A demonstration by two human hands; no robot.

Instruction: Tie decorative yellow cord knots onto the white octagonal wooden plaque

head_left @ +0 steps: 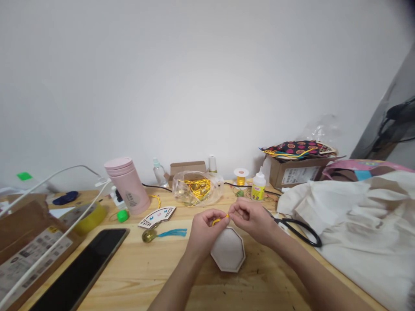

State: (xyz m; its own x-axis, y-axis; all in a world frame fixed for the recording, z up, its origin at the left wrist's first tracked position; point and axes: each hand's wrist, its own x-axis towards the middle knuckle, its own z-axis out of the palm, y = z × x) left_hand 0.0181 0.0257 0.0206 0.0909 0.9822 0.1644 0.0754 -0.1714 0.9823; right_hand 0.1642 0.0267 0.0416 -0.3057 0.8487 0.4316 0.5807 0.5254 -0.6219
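Observation:
My left hand (207,226) pinches a yellow cord (215,221) between thumb and fingers. Close beside it, my right hand (248,218) has its fingertips pressed together at the same cord's end. Below both hands is a pale octagonal wooden piece (228,250) with a raised rim; whether the cord is fixed to it is hidden by my fingers. To the left lie a fan-shaped wooden ornament (158,217) and a brass-coloured pendant (149,235) with a blue tassel (171,233). Black-handled scissors (303,231) rest right of my right hand, partly against the cloth.
A clear bag of yellow cords (198,188), a yellow thread spool (241,177) and a glue bottle (258,185) stand behind. At left are a pink tumbler (128,185), a phone (81,268) and a cardboard box (32,255). White cloth (356,224) covers the right side.

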